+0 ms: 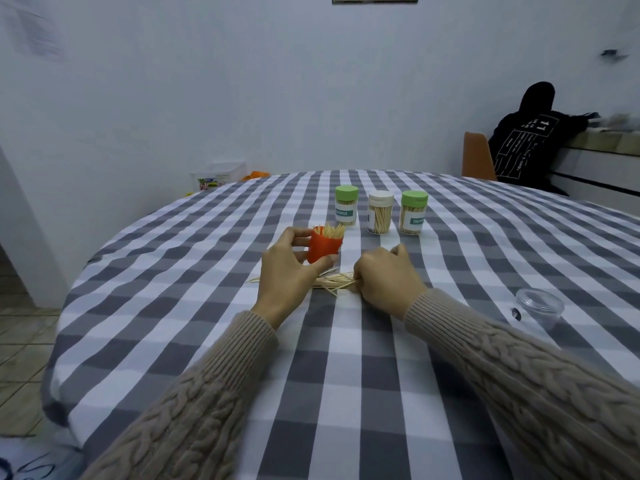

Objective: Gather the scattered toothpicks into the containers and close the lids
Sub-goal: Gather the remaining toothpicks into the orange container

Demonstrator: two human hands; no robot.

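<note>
Here, left hand [284, 268]: curled round the orange container [324, 249], thumb at its base, fingers at its far side, holding it tilted near the middle of the table [346, 358].
Right hand [386, 277]: knuckles up, fingers curled down onto the loose toothpicks [334, 283]; whether it pinches any cannot be told.
Orange container: open at the top, toothpick ends sticking out.
Loose toothpicks: a small heap on the cloth between the two hands, just toward the near edge from the orange container.
Closed containers: a green-lidded one [346, 209], a white-lidded one [380, 212] and a second green-lidded one [413, 212] stand upright in a row toward the far edge.
Clear lid [539, 304]: lying toward the right edge, well apart from the hands.
</note>
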